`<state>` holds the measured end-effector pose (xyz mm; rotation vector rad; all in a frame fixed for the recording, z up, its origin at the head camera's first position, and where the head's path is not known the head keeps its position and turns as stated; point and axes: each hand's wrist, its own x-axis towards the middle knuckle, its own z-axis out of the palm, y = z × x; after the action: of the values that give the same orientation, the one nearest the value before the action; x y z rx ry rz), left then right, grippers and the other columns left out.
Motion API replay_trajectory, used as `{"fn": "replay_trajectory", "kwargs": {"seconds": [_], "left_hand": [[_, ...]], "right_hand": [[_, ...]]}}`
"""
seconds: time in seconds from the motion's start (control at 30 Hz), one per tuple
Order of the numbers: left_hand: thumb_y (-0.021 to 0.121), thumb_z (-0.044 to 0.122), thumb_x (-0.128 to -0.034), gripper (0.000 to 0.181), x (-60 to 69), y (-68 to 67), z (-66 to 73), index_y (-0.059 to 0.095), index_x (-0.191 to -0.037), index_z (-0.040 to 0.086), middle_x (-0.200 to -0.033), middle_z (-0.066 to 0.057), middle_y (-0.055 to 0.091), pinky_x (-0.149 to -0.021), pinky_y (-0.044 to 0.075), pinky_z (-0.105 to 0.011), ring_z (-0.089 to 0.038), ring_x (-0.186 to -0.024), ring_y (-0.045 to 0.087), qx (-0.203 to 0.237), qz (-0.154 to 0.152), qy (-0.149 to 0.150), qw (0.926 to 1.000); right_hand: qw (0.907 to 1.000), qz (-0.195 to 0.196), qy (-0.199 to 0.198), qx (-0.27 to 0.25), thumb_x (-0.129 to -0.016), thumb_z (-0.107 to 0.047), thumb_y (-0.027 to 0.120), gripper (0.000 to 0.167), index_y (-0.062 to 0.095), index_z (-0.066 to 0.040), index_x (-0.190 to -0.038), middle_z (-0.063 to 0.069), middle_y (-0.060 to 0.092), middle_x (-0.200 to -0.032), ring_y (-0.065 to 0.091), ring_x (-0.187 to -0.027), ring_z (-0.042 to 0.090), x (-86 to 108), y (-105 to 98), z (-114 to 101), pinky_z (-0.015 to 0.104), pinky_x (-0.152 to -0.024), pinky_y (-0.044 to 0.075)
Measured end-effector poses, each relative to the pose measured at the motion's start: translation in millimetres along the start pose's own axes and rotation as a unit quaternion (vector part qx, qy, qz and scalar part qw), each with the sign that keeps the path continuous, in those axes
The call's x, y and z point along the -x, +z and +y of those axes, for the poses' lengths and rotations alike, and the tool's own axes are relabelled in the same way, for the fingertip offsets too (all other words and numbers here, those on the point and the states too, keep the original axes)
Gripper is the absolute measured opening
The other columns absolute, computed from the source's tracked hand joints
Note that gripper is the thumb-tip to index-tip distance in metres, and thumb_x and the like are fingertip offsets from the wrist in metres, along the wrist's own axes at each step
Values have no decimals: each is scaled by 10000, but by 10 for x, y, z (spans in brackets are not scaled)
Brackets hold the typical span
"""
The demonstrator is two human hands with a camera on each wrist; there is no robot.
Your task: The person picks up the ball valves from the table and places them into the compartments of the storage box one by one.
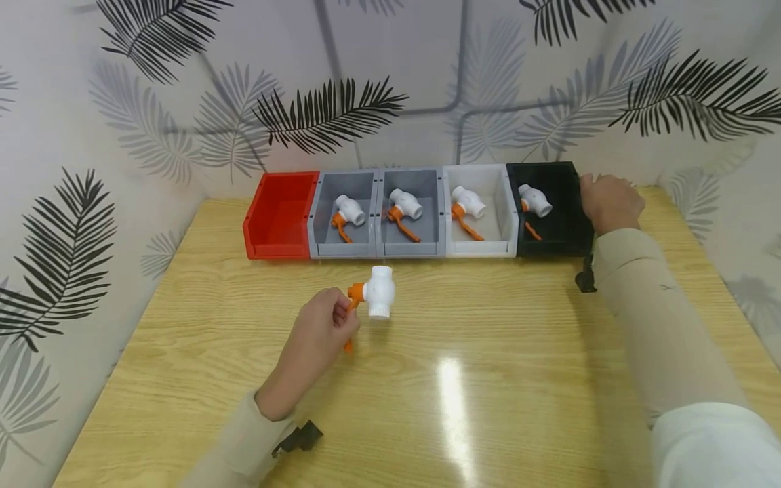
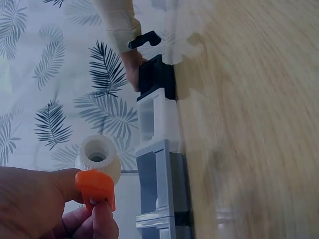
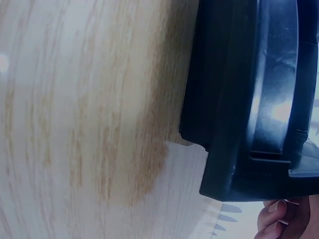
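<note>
My left hand [image 1: 323,325] pinches the orange lever handle [image 2: 94,184] of a white plastic ball valve [image 1: 381,293], raised over the table in front of the bins. In the left wrist view, thumb and fingers close on the handle, with the valve's round opening behind it. At the far right of the bin row, my right hand [image 1: 612,202] grips the black bin [image 1: 552,245] by its right side. The right wrist view shows curled fingers [image 3: 271,211] beyond the bin's corner; their exact contact is partly hidden.
Left of the black bin are a white bin [image 1: 478,249], two grey bins [image 1: 411,249] [image 1: 343,250] and a red bin [image 1: 277,249]. An orange-handled white valve lies in each grey, white and black bin. The wooden table [image 1: 488,379] meets a leaf-patterned curtain [image 1: 421,81] behind.
</note>
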<state>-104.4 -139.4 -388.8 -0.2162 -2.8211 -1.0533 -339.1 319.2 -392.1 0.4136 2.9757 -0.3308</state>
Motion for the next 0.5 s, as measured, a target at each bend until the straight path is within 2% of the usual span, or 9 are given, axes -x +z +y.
{"fn": "replay_trajectory", "kwargs": {"seconds": [0.27, 0.5], "left_hand": [[604, 79, -813, 70, -81, -261, -4, 556, -855, 50, -775, -45, 542, -568, 465, -265, -171, -676, 505, -106, 159, -168, 9997], [599, 77, -824, 86, -215, -444, -129, 569, -880, 19, -796, -75, 579, -598, 485, -286, -194, -698, 537, 22, 469, -217, 9987]], "right_hand": [[10000, 7, -33, -38, -935, -513, 13, 824, 439, 136, -1214, 383, 453, -1186, 474, -1017, 524, 6, 4, 12, 595, -751, 420], [10000, 26, -18, 15, -938, -505, 12, 817, 444, 134, -1208, 376, 462, -1176, 481, -1012, 516, -1, 3, -2, 588, -753, 425]]}}
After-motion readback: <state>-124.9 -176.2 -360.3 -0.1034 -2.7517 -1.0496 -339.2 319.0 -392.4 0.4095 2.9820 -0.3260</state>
